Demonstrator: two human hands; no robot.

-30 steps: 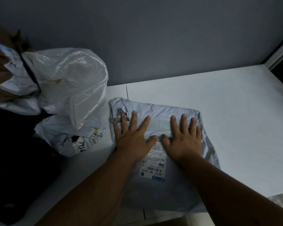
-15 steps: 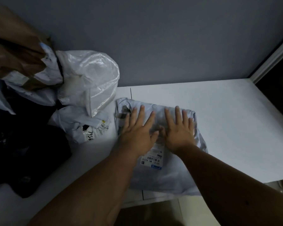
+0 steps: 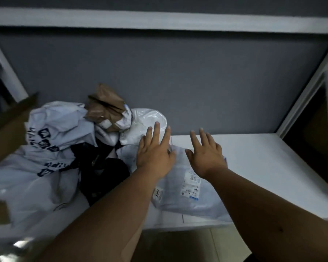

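Grey mailer [image 3: 206, 201] lying at shelf [image 3: 263, 167] front edge; left hand [image 3: 153, 152], right hand [image 3: 206, 156] hovering splayed, empty. Placement likely finishing; next move calling for withdrawing.

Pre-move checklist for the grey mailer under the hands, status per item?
1. left hand holds nothing, fingers straight: ok
2. right hand holds nothing, fingers spread: ok
3. grey mailer lies flat on the shelf: ok
4. shipping label faces up: ok
5. hands touch the mailer: cannot tell
6. parcel pile to the left is stable: cannot tell
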